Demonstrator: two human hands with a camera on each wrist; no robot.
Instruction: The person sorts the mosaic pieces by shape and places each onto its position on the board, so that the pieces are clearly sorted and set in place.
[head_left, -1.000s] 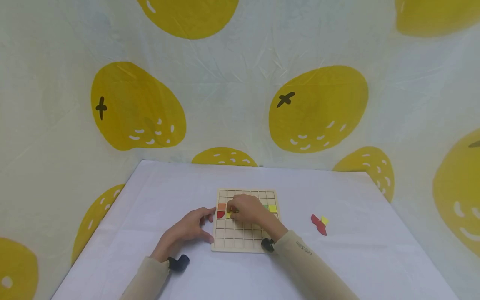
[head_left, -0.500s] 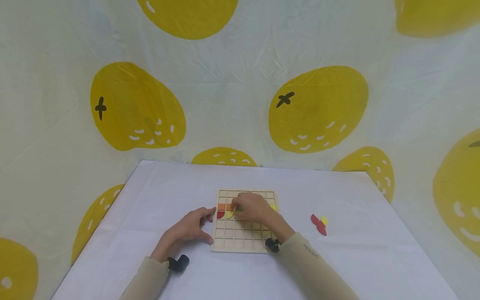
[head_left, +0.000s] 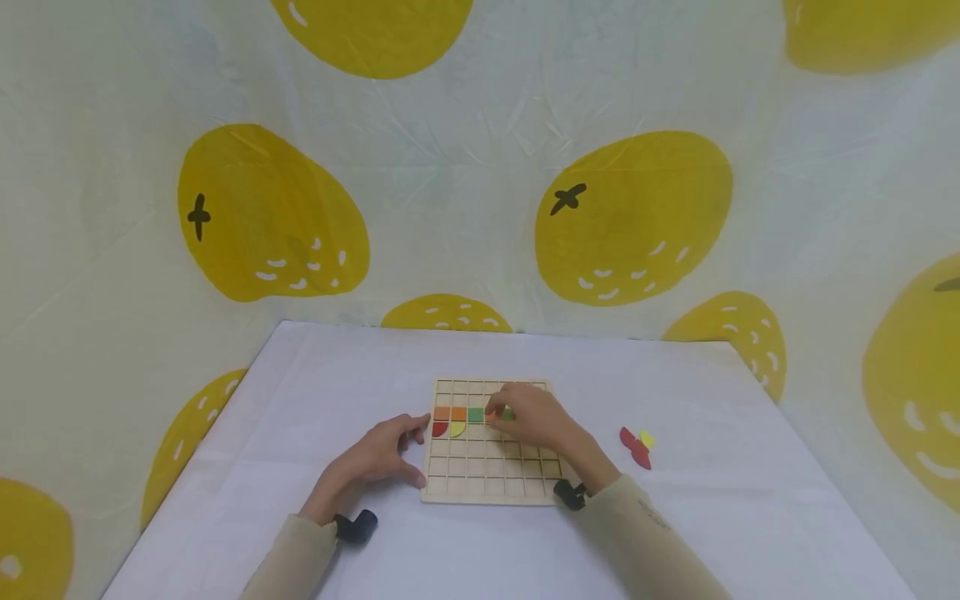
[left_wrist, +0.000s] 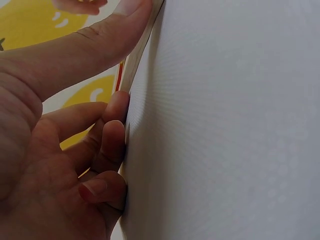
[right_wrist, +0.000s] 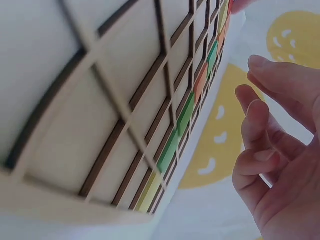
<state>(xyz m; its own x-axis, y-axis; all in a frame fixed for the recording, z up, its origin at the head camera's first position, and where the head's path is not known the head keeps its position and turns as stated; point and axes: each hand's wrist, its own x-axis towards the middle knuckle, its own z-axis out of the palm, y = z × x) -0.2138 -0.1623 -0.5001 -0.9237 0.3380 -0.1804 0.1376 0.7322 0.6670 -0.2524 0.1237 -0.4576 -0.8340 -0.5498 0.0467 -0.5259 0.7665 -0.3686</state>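
A wooden grid board (head_left: 477, 487) lies on the white table. Along one row sit square tiles: orange tiles (head_left: 458, 413), a green tile (head_left: 476, 414) and others partly hidden by my right hand. Just below, in the left columns, are a red quarter-round piece (head_left: 439, 429) and a yellow one (head_left: 457, 428). My left hand (head_left: 386, 450) touches the board's left edge with thumb and fingertips. Over the tile row hovers my right hand (head_left: 528, 414), fingers loosely bent. In the right wrist view a gap shows between its thumb and fingers (right_wrist: 258, 117), with nothing held.
To the board's right, red pieces (head_left: 641, 456) and a yellow piece (head_left: 647, 438) lie together on the table (head_left: 720, 533). Behind the table hangs a cloth (head_left: 450, 208) printed with yellow fruit shapes.
My right hand has moved rightward along the tile row, uncovering the second orange tile and the green tile beside it. The left hand stays at the board's edge.
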